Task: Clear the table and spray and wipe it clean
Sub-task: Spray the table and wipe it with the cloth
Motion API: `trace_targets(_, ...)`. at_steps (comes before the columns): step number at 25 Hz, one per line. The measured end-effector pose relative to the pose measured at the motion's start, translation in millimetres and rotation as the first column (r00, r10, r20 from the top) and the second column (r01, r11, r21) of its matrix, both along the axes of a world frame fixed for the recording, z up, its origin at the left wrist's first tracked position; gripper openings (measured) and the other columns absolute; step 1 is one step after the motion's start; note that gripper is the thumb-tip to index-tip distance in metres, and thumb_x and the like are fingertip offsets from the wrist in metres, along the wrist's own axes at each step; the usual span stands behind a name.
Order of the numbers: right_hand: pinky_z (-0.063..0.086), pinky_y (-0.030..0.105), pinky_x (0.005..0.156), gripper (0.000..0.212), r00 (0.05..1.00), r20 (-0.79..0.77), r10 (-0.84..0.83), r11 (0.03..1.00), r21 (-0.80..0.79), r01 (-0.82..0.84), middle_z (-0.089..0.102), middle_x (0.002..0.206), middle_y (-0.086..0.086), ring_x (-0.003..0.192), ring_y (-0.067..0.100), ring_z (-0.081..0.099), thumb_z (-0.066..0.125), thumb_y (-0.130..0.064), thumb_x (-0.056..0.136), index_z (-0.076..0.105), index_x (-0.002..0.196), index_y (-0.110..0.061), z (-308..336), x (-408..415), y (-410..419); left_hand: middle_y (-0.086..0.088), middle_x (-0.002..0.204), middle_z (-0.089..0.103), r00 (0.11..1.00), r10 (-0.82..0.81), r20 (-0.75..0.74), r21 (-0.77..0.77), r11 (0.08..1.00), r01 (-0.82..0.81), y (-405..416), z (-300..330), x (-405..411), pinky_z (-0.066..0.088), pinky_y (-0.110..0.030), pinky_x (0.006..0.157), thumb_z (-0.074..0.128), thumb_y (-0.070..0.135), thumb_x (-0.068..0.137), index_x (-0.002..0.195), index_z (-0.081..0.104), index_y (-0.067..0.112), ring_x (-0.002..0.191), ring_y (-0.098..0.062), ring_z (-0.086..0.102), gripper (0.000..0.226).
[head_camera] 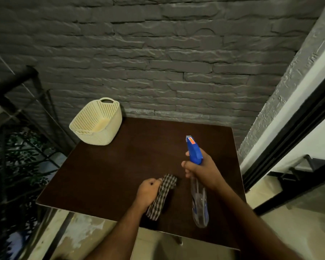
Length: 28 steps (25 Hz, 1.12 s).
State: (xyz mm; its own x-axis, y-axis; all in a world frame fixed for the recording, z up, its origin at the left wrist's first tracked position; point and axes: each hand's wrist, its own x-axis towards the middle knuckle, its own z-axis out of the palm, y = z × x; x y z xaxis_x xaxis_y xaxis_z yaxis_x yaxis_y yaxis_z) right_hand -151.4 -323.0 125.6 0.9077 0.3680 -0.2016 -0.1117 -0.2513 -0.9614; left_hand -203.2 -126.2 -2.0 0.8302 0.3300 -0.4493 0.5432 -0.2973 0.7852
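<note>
The right hand [201, 170] is wrapped round the neck of a spray bottle [196, 182] above the dark brown table [120, 166] — blue trigger head with an unreadable orange sticker, nozzle aimed toward the grey stone-textured wall [158, 53], clear body trailing toward the person. Left of the bottle, the left hand [148, 192] clutches a checked cloth [162, 196]. A cream perforated basket [98, 122] sits at the table's far left corner.

Right hand [202, 168] grips spray bottle [199, 201]; left hand [147, 192] cloth [162, 196].
</note>
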Motion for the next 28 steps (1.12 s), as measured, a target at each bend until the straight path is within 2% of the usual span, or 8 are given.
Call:
trace_targets(3,0.057,0.024,0.066,0.026,0.998,0.057,0.007,1.0,-0.002,-0.007,0.065,0.093,0.012,0.076,0.021,0.068,0.069,-0.018,0.087,0.053,0.107,-0.025,2.9,3.8,14.2,-0.012,0.086,0.073,0.984,0.153,-0.086,-0.255,0.952,-0.171,17.3,9.6,1.8,0.053,-0.037,0.08,0.055,0.056,0.089,0.087,0.07,0.005,0.084,-0.026,0.07,0.053)
trace_targets(8,0.054,0.028,0.077,0.027,0.995,0.104,-0.004,0.999,0.032,0.001,0.069,0.094,0.005,0.085,0.013,0.071,0.068,-0.024,0.089,0.054,0.109,-0.033,-0.1,9.9,57.0,-0.011,0.099,0.074,0.969,0.165,-0.187,-0.485,0.842,-0.237,63.0,26.4,6.4,0.052,-0.043,0.094,0.066,0.059,0.079,0.104,0.071,0.01,0.095,-0.025,0.07,0.055)
trace_targets(14,0.052,0.027,0.087,0.044,0.993,0.118,-0.03,1.0,0.006,0.029,0.066,0.111,-0.004,0.099,0.008,0.066,0.069,-0.034,0.086,0.055,0.128,-0.029,-4.8,30.6,145.6,-0.019,0.101,0.072,0.968,0.202,-0.15,-0.6,0.76,-0.252,151.2,47.4,42.4,0.056,-0.04,0.08,0.073,0.03,0.082,0.113,0.066,0.001,0.094,-0.032,0.07,0.044)
trace_targets(16,0.053,0.028,0.085,0.04,0.988,0.144,-0.062,0.997,-0.035,0.068,0.063,0.111,0.0,0.097,0.012,0.065,0.071,-0.037,0.085,0.057,0.121,-0.03,-0.7,42.5,188.8,-0.018,0.104,0.071,0.971,0.199,-0.129,-0.645,0.727,-0.235,200.2,59.9,65.5,0.055,-0.04,0.083,0.07,0.026,0.086,0.112,0.066,0.004,0.097,-0.031,0.069,0.035)
trace_targets(19,0.052,0.033,0.085,0.023,0.966,0.227,-0.123,0.983,-0.102,0.149,0.054,0.105,-0.001,0.095,0.016,0.06,0.071,-0.033,0.085,0.051,0.092,-0.041,21.7,62.9,259.2,-0.016,0.104,0.072,0.982,0.174,-0.075,-0.658,0.731,-0.18,277.9,84.5,102.1,0.054,-0.04,0.081,0.061,0.021,0.091,0.108,0.068,0.006,0.095,-0.029,0.069,0.024)
trace_targets(22,0.054,0.037,0.081,0.026,0.948,0.298,-0.113,0.96,-0.214,0.181,0.057,0.101,0.003,0.089,0.018,0.06,0.071,-0.037,0.084,0.045,0.082,-0.038,56.7,96.2,319.2,-0.014,0.095,0.072,0.993,0.109,0.04,-0.524,0.849,-0.072,346.2,111.5,142.1,0.052,-0.038,0.075,0.06,0.019,0.091,0.098,0.066,0.01,0.088,-0.027,0.067,0.014)
trace_targets(25,0.054,0.033,0.07,0.028,0.906,0.422,-0.025,0.939,-0.302,0.166,0.06,0.089,0.001,0.079,0.017,0.061,0.074,-0.041,0.081,0.051,0.086,-0.026,87.5,139.9,364.3,-0.004,0.086,0.068,0.971,-0.095,0.218,-0.108,0.987,0.121,400.3,128.5,190.1,0.048,-0.028,0.065,0.063,0.015,0.088,0.094,0.063,0.014,0.084,-0.023,0.065,0.005)
trace_targets(28,0.055,0.038,0.072,0.036,0.863,0.504,-0.037,0.924,-0.311,0.221,0.063,0.086,0.006,0.079,0.025,0.062,0.08,-0.036,0.076,0.058,0.091,-0.012,112.9,183.1,405.0,0.0,0.089,0.064,0.9,-0.354,0.254,0.308,0.912,0.272,435.7,130.7,230.9,0.041,-0.023,0.066,0.065,0.006,0.083,0.098,0.063,0.012,0.086,-0.021,0.061,0.017)
